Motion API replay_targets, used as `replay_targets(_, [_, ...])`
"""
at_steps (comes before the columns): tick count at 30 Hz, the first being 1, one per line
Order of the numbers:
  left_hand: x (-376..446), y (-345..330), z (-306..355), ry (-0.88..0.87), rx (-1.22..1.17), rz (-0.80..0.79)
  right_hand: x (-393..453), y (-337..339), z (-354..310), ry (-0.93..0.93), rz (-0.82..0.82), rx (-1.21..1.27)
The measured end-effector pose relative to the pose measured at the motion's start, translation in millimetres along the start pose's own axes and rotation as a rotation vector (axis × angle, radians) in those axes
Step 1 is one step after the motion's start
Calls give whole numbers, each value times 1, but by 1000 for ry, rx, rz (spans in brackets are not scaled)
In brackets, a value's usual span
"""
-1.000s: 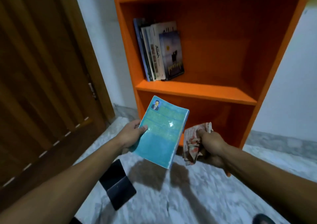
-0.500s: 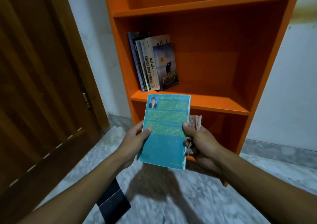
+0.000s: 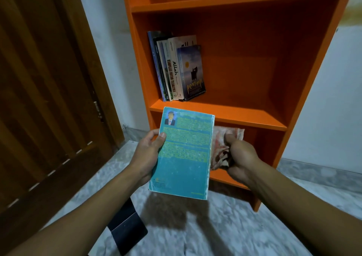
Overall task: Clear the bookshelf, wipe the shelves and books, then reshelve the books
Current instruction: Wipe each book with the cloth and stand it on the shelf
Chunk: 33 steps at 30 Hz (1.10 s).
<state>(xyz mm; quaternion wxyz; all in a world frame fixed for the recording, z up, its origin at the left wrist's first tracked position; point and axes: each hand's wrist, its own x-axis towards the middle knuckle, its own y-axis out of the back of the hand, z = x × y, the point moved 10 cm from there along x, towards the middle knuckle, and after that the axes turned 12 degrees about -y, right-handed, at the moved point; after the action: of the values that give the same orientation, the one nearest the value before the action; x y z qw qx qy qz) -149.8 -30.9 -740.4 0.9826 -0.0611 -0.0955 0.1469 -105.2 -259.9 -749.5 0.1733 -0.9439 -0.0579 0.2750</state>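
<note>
Fingers (image 3: 156, 138) grip teal book (image 3: 182, 157); right hand (image 3: 241, 157) bunches cloth (image 3: 223, 150).

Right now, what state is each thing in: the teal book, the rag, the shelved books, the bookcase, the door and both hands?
Teal paperback book: closed, back cover up, held off the shelf.
Crumpled patterned cloth: bunched, beside the book's spine.
Row of shelved books: upright, leaning left.
Orange wooden bookcase: otherwise bare where visible.
Brown wooden door: closed.
Left hand: gripping the book.
Right hand: gripping the cloth.
</note>
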Motion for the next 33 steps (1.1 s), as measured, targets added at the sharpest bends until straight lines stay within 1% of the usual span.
replay_targets(2, [-1, -1, 1, -5, 8, -7, -6, 5, -34, 258, 80, -95])
replay_targets(4, [-4, -4, -1, 0, 6, -16, -31, -7, -74, 647, 97, -312])
replay_targets(5, [-5, -7, 0, 1, -2, -23, -45, -21, -86, 843, 69, -462])
replay_targets(6, [-6, -11, 0, 2, -14, -34, -51, -33, -88, 970, 47, -626])
replay_targets(7, [-7, -15, 0, 2, -32, -45, -48, -42, -82, 1020, 49, -787])
replay_targets(9, [-8, -22, 1, 5, -76, -53, -34, -46, -67, 973, 114, -1021])
replay_targets(11, [-8, -26, 0, 9, -117, -41, -32, -48, -50, 948, 121, -1113])
replay_targets(15, [-2, -15, -4, 46, -226, 76, -47, -58, -20, 949, -61, -1103])
replay_targets(19, [5, 13, -8, 86, -276, 229, -42, -55, 26, 878, -209, -1268])
replay_targets(23, [6, 37, -7, 88, -241, 323, -49, -52, 65, 801, -420, -1409])
replay_targets(25, [6, 44, -6, 72, -200, 330, -54, -51, 74, 739, -476, -1465])
replay_targets(27, [4, 47, -5, 50, -144, 324, -47, -44, 75, 616, -480, -1462])
replay_targets(29, [2, 48, 0, 3, -40, 311, -43, -41, 60, 584, -424, -1404])
replay_targets(31, [-2, 46, 7, -40, 65, 269, -48, -44, 31, 612, -370, -1212])
replay_targets(33, [-5, 39, 8, -36, 128, 195, -55, -45, 1, 592, -339, -934])
